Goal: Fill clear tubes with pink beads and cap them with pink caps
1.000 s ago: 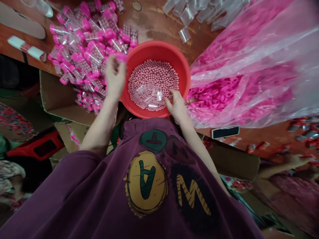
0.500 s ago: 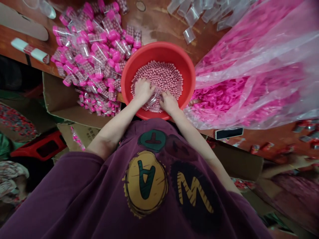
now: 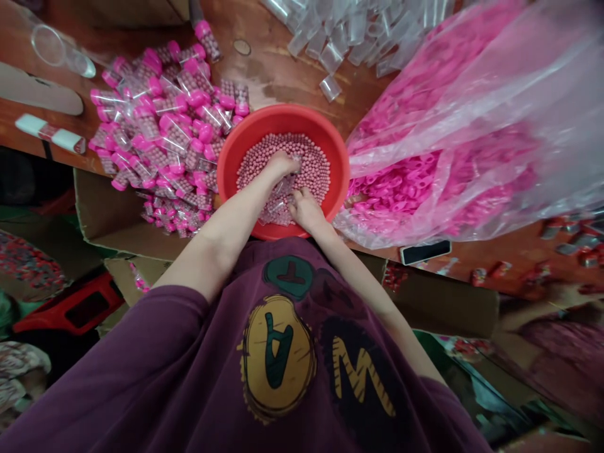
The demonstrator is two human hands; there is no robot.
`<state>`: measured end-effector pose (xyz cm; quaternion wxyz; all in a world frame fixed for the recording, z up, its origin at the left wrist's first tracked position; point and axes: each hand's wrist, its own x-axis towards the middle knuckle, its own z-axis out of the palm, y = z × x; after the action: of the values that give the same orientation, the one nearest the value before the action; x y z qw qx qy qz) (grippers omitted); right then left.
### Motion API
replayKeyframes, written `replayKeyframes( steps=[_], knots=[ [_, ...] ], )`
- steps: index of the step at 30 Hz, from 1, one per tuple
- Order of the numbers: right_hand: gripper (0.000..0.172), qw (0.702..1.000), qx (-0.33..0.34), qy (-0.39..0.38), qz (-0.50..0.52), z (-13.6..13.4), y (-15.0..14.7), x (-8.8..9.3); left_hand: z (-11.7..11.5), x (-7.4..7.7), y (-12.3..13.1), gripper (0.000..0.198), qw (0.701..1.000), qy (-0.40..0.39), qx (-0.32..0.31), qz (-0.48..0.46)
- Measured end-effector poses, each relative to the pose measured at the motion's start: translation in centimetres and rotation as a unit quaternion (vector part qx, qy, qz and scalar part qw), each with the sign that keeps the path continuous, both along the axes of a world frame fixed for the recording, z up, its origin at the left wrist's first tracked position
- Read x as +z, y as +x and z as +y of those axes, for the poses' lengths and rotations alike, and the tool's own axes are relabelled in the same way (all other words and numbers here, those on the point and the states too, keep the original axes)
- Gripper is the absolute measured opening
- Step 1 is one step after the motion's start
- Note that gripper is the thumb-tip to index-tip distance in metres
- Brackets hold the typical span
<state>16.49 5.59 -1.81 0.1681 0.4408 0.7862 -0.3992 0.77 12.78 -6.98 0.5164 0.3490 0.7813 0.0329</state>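
Note:
A red bowl (image 3: pixel 226 165) holds small pink beads (image 3: pixel 314 165) and a few empty clear tubes (image 3: pixel 276 211) at its near side. My left hand (image 3: pixel 280 165) reaches into the middle of the bowl, its fingers curled down into the beads; what it grips is hidden. My right hand (image 3: pixel 306 211) rests at the near rim with its fingers bent over the clear tubes. A heap of filled tubes with pink caps (image 3: pixel 163 135) lies left of the bowl, spilling into a cardboard box (image 3: pixel 101 211).
A big clear plastic bag of pink caps (image 3: pixel 453 145) lies right of the bowl. Several empty clear tubes (image 3: pixel 340 31) are at the back of the wooden table (image 3: pixel 278 75). A phone (image 3: pixel 427 251) sits near the right edge. A red stool (image 3: pixel 70 308) stands low left.
My left hand came from the capped tube heap into the bowl and pushed further into the beads. My right hand shifted left onto the clear tubes. The view tilted slightly.

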Motion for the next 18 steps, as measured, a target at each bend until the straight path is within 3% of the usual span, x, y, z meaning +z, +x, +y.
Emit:
replayKeyframes(
  steps=[2, 4, 7, 9, 11, 13, 18],
  knots=[
    [0.05, 1.0, -0.012, 0.012, 0.014, -0.2, 0.3, 0.1, 0.9, -1.0, 1.0, 0.009, 0.996, 0.023, 0.079, -0.023],
    [0.049, 0.999, -0.018, 0.017, 0.026, -0.6, 0.6, 0.2, 1.0, -1.5, 1.9, 0.019, 0.986, 0.06, 0.146, -0.054],
    [0.046, 0.998, -0.029, 0.019, 0.06, -0.9, 1.3, 0.2, 0.0, -1.8, 2.7, 0.014, 0.973, 0.105, 0.182, -0.095],
    [0.045, 0.994, -0.042, 0.023, 0.095, -1.1, 1.9, 0.1, -0.9, -2.0, 2.7, 0.006, 0.954, 0.14, 0.228, -0.139],
    [0.042, 0.988, -0.062, 0.032, 0.134, -1.0, 2.5, -0.2, -1.6, -2.3, 2.4, 0.013, 0.927, 0.186, 0.271, -0.179],
    [0.039, 0.979, -0.09, 0.051, 0.175, -0.7, 3.3, -0.4, -2.2, -2.5, 1.7, 0.021, 0.91, 0.236, 0.272, -0.203],
    [0.04, 0.954, -0.165, 0.11, 0.225, 1.1, 4.3, -0.9, -4.4, -1.5, -0.4, 0.021, 0.911, 0.335, 0.171, -0.171]
  ],
)
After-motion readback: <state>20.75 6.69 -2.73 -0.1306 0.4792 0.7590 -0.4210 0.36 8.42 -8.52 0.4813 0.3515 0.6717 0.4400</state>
